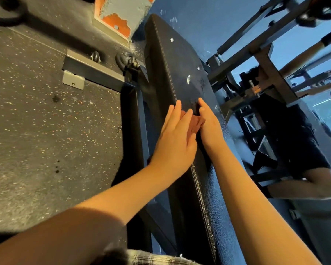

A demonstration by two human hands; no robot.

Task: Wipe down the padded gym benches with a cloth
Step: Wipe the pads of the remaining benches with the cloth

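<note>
Down the middle of the view, running from near to far, lies the black padded bench (172,60), with a stitched seam along its left edge. Midway along it the left hand (175,138) and the right hand (211,127) rest side by side on the pad. Each has its fingers straight and close together, clamped on nothing that shows. Between them sits a small reddish-brown fold (196,121), probably the cloth, though too much of it is hidden to be sure. Judging by the pad, the wiping looks only partly done: white flecks (188,79) and dull smudges show on the far half, while the near stretch looks glossy. Left of the bench are its base frame (92,71) with small wheels and the speckled rubber floor (36,111). To the right, what looks like a mirror (325,115) shows a rack and a person. No brand, label or writing can be read.
</note>
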